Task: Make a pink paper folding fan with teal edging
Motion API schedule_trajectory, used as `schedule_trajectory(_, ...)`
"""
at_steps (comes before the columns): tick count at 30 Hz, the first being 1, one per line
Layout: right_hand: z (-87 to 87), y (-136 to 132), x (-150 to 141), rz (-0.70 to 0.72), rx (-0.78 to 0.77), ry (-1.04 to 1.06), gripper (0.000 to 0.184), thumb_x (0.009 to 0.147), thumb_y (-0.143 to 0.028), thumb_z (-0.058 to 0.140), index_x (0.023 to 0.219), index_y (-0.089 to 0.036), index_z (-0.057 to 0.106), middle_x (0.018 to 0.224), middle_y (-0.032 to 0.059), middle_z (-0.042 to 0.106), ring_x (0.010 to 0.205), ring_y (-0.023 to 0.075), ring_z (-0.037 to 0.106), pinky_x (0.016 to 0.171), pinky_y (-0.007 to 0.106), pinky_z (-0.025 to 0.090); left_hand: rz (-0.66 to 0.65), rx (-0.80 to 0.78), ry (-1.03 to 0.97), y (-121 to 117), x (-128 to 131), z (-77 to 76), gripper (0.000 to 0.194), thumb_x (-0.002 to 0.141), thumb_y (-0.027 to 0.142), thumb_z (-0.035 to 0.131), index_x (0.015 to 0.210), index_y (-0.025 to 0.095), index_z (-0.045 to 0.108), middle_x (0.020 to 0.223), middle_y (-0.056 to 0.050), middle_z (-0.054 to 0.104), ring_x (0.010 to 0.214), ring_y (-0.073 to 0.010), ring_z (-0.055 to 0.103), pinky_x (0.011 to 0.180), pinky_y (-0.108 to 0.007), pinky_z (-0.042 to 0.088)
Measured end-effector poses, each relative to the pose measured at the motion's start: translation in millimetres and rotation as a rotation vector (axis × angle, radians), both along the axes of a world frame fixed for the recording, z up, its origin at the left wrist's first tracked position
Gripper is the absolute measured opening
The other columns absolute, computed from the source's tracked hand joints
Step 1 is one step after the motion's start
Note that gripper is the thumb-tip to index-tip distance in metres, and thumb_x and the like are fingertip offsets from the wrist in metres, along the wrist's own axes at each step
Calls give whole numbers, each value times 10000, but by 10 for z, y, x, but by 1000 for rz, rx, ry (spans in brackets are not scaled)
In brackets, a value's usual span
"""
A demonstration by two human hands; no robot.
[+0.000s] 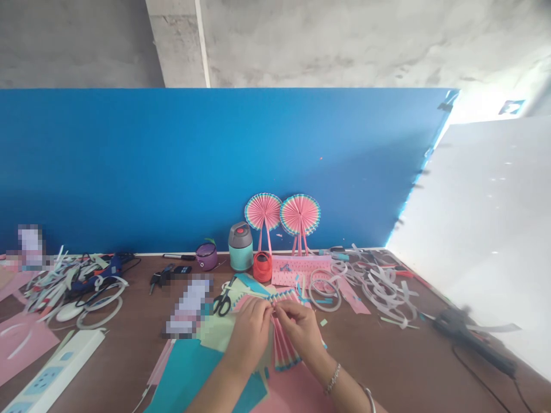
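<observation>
My left hand (253, 322) and my right hand (298, 326) meet with fingertips pinched together over the middle of a pleated pink paper (284, 343) edged in blue and cream. Both hands are closed on it; anything smaller between the fingertips is hidden. Under them lie pale green paper (215, 332), a teal sheet (185, 373) and a pink sheet (293, 393). Black scissors (222, 304) rest just left of my left hand. Two round pink pleated fans (264, 211) with paper handles lean against the blue partition beyond.
A teal flask (240, 252), a red container (262, 267) and a purple pot (206, 256) stand along the partition (172, 172). White strips (390, 289) tangle at right, near a black glue gun (467, 338). At left are more strips, a blue tool (97, 275) and a power strip (55, 373).
</observation>
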State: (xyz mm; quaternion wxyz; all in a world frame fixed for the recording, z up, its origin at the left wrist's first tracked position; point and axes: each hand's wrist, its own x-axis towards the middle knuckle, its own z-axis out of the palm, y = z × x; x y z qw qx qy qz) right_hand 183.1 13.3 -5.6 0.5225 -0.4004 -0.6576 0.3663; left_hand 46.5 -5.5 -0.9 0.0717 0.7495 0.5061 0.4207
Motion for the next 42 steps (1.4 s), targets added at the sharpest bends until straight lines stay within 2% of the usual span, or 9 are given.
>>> schedule_trajectory(11,-6,-22,-23,-1,108,-72,296,849,-260,501,606,-157,635,617,35,611,603,144,539,569,233,420,94,51,61,-44,84,9,194,889,128,374,751,207,484,742,-46,573,733,-206,566,639,-339,471)
schedule_trajectory(22,-20,-34,-35,7,36,-28,282,840,-292,528,640,-166,680,627,37,632,611,156,552,583,250,442,75,32,70,-49,81,22,206,883,121,334,719,219,411,739,-37,531,719,-194,536,629,-330,450)
schedule_trajectory(27,-32,-21,-39,21,24,-7,269,832,-318,537,676,-173,701,656,47,659,638,167,581,605,258,463,69,57,100,-45,66,31,199,870,116,336,721,217,421,744,-37,529,727,-199,527,637,-329,436)
schedule_trajectory(34,-20,-28,-37,-11,19,-22,275,832,-309,529,652,-168,681,656,38,650,613,152,551,566,241,433,67,50,94,-38,52,41,172,872,130,361,739,212,432,738,-30,529,730,-195,533,651,-328,439)
schedule_trajectory(42,0,-37,-32,-4,55,-76,295,854,-296,505,647,-164,668,637,37,629,608,144,539,555,231,425,118,109,191,-33,49,37,164,852,112,394,735,210,454,733,-31,557,728,-199,550,642,-331,451)
